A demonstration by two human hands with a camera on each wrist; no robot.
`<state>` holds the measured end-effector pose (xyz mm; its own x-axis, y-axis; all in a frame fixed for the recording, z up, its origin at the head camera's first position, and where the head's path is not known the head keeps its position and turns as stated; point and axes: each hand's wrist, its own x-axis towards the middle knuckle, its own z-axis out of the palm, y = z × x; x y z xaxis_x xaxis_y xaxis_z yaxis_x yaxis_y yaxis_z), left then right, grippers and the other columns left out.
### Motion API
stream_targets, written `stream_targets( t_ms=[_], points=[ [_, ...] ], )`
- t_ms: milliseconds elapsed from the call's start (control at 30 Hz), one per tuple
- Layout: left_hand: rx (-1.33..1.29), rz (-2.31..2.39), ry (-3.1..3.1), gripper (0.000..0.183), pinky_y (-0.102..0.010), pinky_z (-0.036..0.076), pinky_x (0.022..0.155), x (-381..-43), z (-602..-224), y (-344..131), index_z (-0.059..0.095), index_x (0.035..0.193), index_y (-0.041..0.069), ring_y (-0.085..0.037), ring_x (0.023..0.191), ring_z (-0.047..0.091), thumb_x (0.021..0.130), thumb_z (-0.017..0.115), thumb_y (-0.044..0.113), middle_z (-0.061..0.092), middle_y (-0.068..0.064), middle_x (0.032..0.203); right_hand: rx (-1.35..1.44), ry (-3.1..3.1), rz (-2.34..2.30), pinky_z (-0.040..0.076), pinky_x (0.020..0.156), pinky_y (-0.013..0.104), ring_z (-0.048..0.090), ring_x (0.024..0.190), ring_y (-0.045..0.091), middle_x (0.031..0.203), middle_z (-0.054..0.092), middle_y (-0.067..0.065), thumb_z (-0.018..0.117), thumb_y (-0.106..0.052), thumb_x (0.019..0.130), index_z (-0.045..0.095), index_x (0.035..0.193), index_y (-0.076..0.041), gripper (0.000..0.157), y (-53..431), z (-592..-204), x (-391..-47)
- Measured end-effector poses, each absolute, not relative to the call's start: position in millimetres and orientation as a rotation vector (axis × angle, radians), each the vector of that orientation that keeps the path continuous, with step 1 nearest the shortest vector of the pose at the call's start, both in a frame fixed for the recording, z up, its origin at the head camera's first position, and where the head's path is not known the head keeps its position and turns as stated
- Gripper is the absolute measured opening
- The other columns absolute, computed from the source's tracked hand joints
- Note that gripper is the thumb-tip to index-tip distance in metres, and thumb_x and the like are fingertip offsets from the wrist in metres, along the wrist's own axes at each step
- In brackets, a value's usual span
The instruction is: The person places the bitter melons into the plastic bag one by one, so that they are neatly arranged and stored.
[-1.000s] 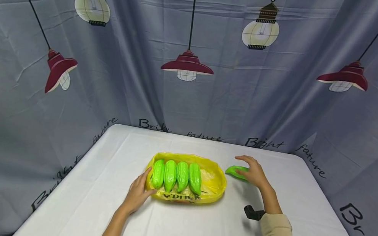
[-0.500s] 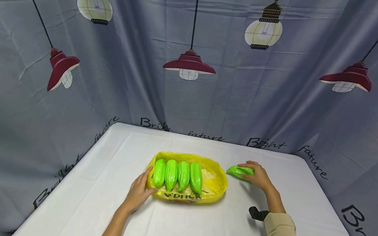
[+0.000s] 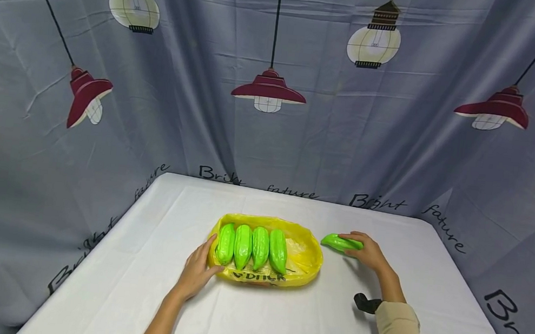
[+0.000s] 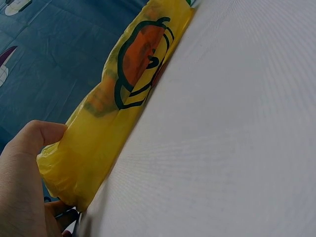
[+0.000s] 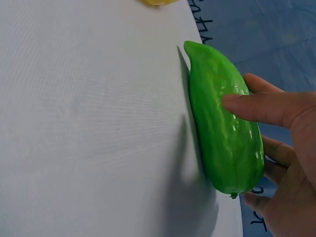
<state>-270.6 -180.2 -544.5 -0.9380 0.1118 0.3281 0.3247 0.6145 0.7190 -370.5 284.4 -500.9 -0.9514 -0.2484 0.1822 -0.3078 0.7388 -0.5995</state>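
A yellow plastic bag (image 3: 306,255), rolled open into a shallow basin, lies on the white table (image 3: 280,326). Inside it several green bitter melons (image 3: 260,248) lie side by side toward the left. My left hand (image 3: 195,271) holds the bag's left end; in the left wrist view its thumb (image 4: 47,132) presses the bag's side and the other fingers are mostly hidden. To the right of the bag, my right hand (image 3: 370,253) grips another bitter melon (image 5: 224,133) by its stem half, thumb on one side and fingers on the other. Its pointed tip faces the bag.
The table's far edge (image 3: 294,194) meets a grey-blue curtain (image 3: 288,153) printed with lamps and lettering. Black wrist mounts (image 3: 367,304) sit on both forearms. Inside the bag, the right part has bare yellow plastic.
My right hand has come down onto the loose bitter melon and closed its fingers round it, and the melon has shifted slightly right. My left hand stays on the bag.
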Motion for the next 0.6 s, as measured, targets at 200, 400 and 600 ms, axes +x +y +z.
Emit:
stream_targets(
  t_ms=[200,400,600],
  points=[
    [-0.347,-1.224,-2.605,0.079,-0.058,0.014,0.105,-271.5,-544.6,-179.7,0.020,0.148,0.018,-0.040,0.129,0.029,0.082,0.063,0.031,0.033,-0.021,0.142,0.465,-2.835,1.067,0.028,0.095,0.064,0.041,0.117,0.046,0.124,0.053,0.024,0.073,-0.004,0.076,0.062,0.121,-0.008,0.047,285.8,-504.0,-369.0],
    [-0.359,-1.223,-2.595,0.080,-0.059,0.014,0.104,-271.3,-544.4,-179.6,0.020,0.148,0.016,-0.041,0.129,0.029,0.082,0.063,0.031,0.032,-0.022,0.142,0.419,-2.873,1.077,0.027,0.096,0.064,0.039,0.120,0.046,0.127,0.052,0.022,0.072,-0.006,0.076,0.057,0.127,-0.010,0.053,287.4,-505.3,-366.5],
    [-0.362,-1.234,-2.591,0.080,-0.059,0.014,0.104,-270.9,-544.1,-179.6,0.020,0.148,0.017,-0.041,0.129,0.029,0.082,0.063,0.030,0.032,-0.022,0.142,0.404,-2.909,1.085,0.027,0.096,0.064,0.037,0.121,0.047,0.131,0.048,0.023,0.073,-0.011,0.077,0.053,0.131,-0.012,0.057,288.6,-505.1,-364.7]
  ],
)
